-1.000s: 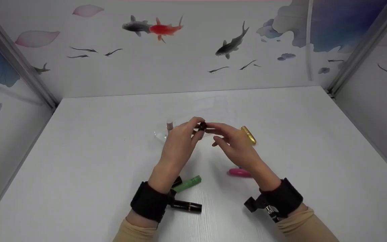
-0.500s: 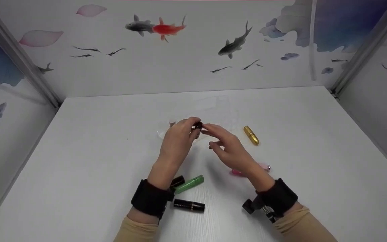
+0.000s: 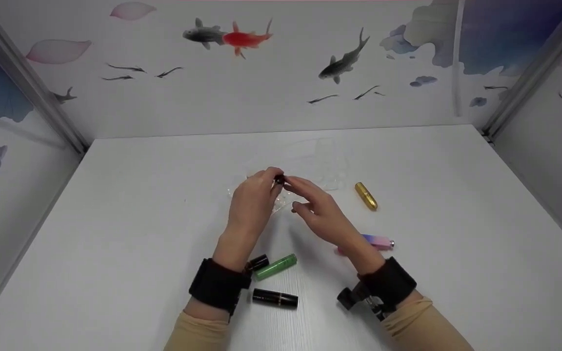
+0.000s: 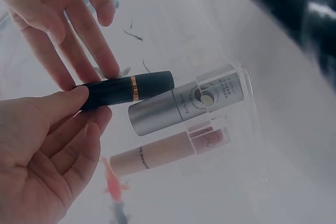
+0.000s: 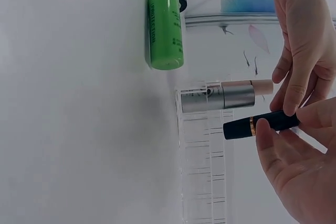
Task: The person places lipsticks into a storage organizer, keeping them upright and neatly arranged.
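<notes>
My left hand [image 3: 251,204] pinches one end of a black lipstick tube [image 4: 118,92] with a gold band between thumb and fingers. Outstretched fingertips of my right hand [image 3: 322,214] touch the tube near the held end, the thumb standing apart from it in the head view. Beyond the free end is a clear slotted organizer [image 5: 182,182]. Inside the organizer stand a silver tube [image 4: 157,115] and a pale pink tube [image 4: 152,155], side by side. The lipstick's free end overlaps the silver tube in the left wrist view. Only its dark tip shows in the head view.
On the white table lie a gold tube [image 3: 366,196] at right, a pink and blue tube [image 3: 380,242] partly under my right forearm, a green tube [image 3: 276,267], and two black tubes near my left wrist, one [image 3: 275,298] in front. A patterned wall panel [image 3: 281,97] rises behind.
Both hands have moved left with the lipstick tube, over the organizer. The pale tube seen beside my left hand is now nearly hidden behind it. More of the pink and blue tube shows.
</notes>
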{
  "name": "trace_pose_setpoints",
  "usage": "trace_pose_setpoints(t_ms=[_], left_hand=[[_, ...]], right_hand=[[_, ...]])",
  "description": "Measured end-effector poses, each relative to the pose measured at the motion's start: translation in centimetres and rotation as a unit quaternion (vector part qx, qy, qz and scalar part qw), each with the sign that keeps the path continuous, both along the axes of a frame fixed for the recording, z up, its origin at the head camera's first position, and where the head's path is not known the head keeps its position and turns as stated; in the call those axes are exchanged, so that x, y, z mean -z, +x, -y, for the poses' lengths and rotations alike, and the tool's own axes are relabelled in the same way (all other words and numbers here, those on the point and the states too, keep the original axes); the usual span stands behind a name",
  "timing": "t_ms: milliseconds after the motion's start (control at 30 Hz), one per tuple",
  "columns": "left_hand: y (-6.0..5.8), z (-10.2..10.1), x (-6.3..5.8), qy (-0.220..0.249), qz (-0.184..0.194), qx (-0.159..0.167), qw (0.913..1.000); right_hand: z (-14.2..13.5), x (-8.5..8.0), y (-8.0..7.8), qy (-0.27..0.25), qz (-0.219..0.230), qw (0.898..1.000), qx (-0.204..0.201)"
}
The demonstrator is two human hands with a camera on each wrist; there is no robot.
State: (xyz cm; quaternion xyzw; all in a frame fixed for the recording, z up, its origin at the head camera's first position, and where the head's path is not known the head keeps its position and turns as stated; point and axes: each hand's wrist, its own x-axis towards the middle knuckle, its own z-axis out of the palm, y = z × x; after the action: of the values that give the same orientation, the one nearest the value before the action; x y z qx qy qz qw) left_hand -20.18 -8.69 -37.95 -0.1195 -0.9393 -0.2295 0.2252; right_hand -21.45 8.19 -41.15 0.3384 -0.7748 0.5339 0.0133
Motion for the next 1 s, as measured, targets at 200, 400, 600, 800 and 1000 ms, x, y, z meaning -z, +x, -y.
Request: trace_pose_setpoints(t_ms=[200, 400, 600, 800, 1000], left_hand=[[-0.4, 0.2, 0.4, -0.024, -0.012, -0.025, 0.9993], [-0.5, 0.2, 0.7, -0.048, -0.028, -0.029, 0.9980], [-0.4, 0.1, 1.0, -0.071, -0.037, -0.034, 0.9962], [-0.5, 0.0, 1.2, -0.095, -0.039, -0.037, 0.9940], [-0.4, -0.1, 1.4, -0.102, -0.039, -0.037, 0.9933]], right_hand=[[0.7, -0.3, 0.0, 0.007, 0.038, 0.999, -0.001], [0.7, -0.1, 0.1, 0.030, 0.055, 0.998, -0.003], [0.6, -0.2, 0.2, 0.036, 0.057, 0.998, -0.013], [0.5, -0.1, 0.0, 0.041, 0.058, 0.997, -0.017], [0.5, 0.1, 0.0, 0.045, 0.059, 0.997, -0.016]])
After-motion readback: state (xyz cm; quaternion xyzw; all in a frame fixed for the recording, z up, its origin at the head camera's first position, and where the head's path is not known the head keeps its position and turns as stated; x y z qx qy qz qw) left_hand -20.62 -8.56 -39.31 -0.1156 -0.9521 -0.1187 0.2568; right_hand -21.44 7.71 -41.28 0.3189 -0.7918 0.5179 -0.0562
